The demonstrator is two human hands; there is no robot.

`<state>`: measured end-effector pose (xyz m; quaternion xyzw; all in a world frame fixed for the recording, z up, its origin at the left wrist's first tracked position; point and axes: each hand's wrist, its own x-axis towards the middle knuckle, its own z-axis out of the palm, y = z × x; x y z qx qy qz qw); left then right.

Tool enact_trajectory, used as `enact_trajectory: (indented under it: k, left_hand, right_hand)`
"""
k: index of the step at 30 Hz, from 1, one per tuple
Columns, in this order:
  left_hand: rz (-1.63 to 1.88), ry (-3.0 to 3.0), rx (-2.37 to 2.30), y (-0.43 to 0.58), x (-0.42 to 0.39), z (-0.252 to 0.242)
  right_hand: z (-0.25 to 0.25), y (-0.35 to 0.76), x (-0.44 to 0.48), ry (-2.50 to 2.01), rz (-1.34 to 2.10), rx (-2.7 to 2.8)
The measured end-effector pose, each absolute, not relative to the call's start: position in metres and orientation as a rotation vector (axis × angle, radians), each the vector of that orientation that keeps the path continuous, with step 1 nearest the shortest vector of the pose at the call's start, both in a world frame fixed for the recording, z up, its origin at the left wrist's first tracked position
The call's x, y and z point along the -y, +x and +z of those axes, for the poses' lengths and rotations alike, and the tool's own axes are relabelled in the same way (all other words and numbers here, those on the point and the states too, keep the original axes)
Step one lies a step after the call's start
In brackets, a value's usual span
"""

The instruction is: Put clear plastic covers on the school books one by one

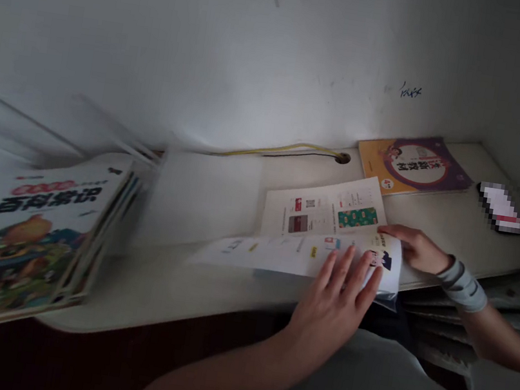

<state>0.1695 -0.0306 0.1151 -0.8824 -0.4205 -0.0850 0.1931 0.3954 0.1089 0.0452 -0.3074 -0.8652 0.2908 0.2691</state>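
Note:
A booklet [270, 255] with printed pages lies partly open near the front edge of the white desk [178, 287]. A page curves up at its right side, and some of the print is blurred. My left hand [335, 294] rests on the near page, fingers stretched out and slightly spread. At the booklet's upper right edge my right hand [421, 248], with a grey band at the wrist, pinches the pages. Its fingertips are partly hidden by the paper. Printed pictures and a green block show on the far page.
A stack of picture books [34, 233] stands at the left end of the desk. An orange and purple workbook [414, 164] lies at the back right, beside a phone [502, 208]. A yellow cable [267, 149] runs along the wall into a round hole [342, 158].

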Motion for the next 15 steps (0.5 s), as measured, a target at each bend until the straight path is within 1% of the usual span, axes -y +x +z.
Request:
enact_trajectory:
  k: [2,4,7,10,15]
  left_hand:
    - [-0.268,-2.467,1.175,0.165,0.027,0.115]
    - [-0.294,-2.477,1.144,0.162,0.027,0.122]
    - [-0.345,-2.466,1.113,0.163,0.029,0.135]
    - [-0.414,-2.426,1.127,0.163,0.024,0.148]
    - [-0.556,-2.407,1.213,0.150,-0.008,0.178]
  right_hand:
    - [0.049,0.408,-0.118,-0.798,1.003,2.246]
    - [0.051,0.414,-0.127,-0.832,1.105,2.188]
    - [0.049,0.410,-0.139,-0.808,1.101,2.207]
    - [0.049,0.400,-0.142,-0.652,1.018,2.245]
    - [0.058,0.398,-0.134,-0.443,0.996,2.316]
